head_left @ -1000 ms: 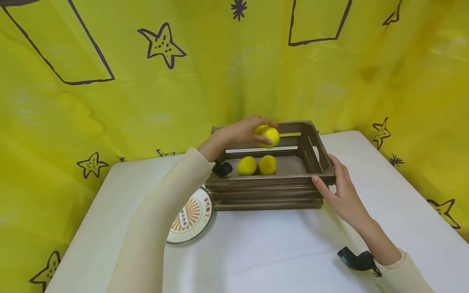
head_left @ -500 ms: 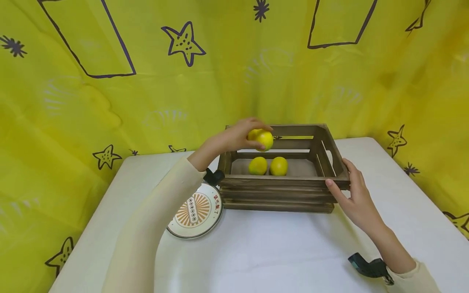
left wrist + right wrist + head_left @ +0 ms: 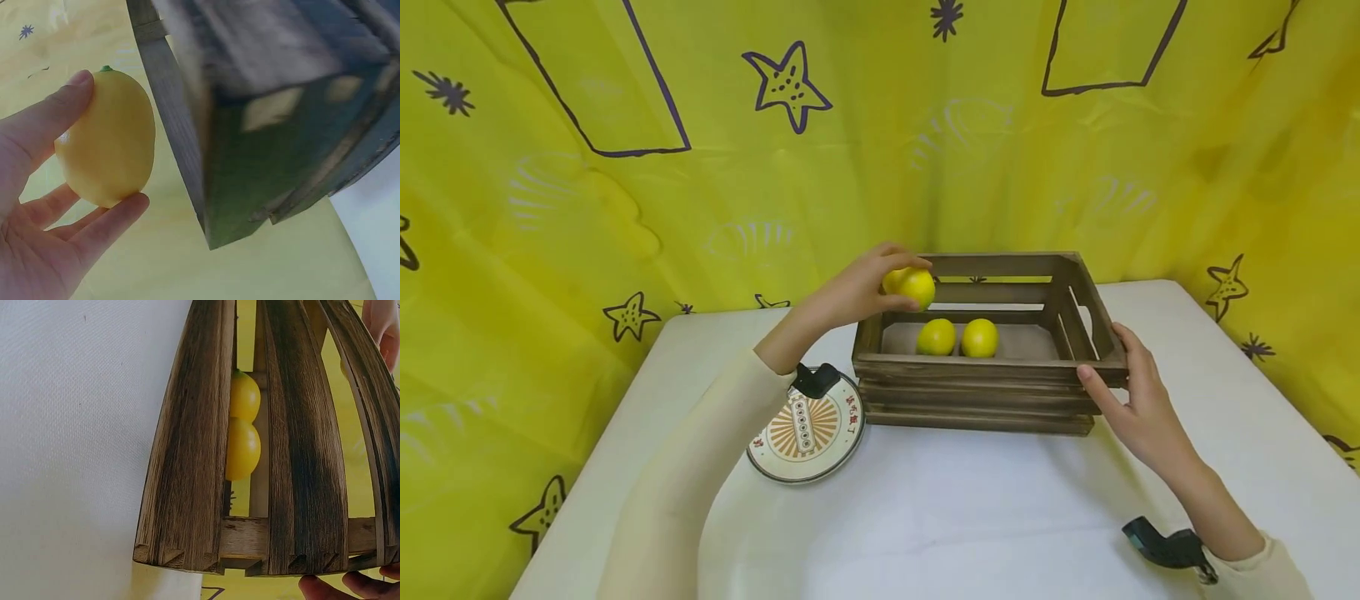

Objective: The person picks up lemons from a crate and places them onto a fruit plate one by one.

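Observation:
My left hand (image 3: 857,287) pinches a yellow lemon (image 3: 109,137) between thumb and fingertips, above the left end of a brown slatted wooden crate (image 3: 973,396). A small green tip shows on the lemon. In the left wrist view the crate's corner (image 3: 250,125) is close beside the fruit. Two more lemons (image 3: 937,337) lie side by side on the crate's floor, partly seen through the slats in the right wrist view. My right hand (image 3: 1150,408) grips the crate's right front corner, thumb on the front rim and fingers around the end.
Left of the crate, a round patterned plate (image 3: 805,462) lies close against it, partly covered by the left forearm. A white tabletop (image 3: 940,517) carries everything. Behind hangs a yellow curtain (image 3: 865,167) with drawn stars.
The left hand has carried its lemon leftward, from over the crate's middle to its left end. The right hand keeps its grip on the corner. The head view has shifted slightly.

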A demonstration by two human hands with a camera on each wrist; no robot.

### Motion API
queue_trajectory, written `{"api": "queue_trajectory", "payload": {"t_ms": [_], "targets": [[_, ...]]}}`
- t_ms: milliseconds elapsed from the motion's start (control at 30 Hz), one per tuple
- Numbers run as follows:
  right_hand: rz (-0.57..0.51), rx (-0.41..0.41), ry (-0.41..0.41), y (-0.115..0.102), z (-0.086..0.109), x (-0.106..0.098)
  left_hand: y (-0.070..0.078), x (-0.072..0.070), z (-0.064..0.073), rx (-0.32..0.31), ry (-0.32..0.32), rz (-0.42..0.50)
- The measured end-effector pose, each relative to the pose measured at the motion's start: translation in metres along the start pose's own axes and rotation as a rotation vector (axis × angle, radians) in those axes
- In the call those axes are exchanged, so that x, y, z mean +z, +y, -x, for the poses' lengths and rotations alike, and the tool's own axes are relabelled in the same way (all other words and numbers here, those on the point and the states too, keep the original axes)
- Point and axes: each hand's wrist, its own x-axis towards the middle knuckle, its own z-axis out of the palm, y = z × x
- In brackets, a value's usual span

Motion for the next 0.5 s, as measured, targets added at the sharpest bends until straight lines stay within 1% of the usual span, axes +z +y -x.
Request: {"api": "queue_trajectory", "payload": {"t_ms": [100, 200, 367, 500], "targets": [[0.002, 0.012, -0.001, 0.0, -0.001, 0.0, -0.003, 0.001, 0.009, 0.005, 0.043, 0.014], [-0.005, 0.011, -0.001, 0.0, -0.001, 0.0, -0.004, 0.003, 0.018, 0.02, 0.116, 0.033], [-0.014, 0.005, -0.001, 0.0, -0.002, 0.0, -0.002, 0.003, 0.033, 0.052, 0.235, 0.062], [-0.01, -0.003, -0.001, 0.0, -0.003, 0.001, -0.001, 0.002, 0.044, 0.046, 0.313, 0.066]]}}
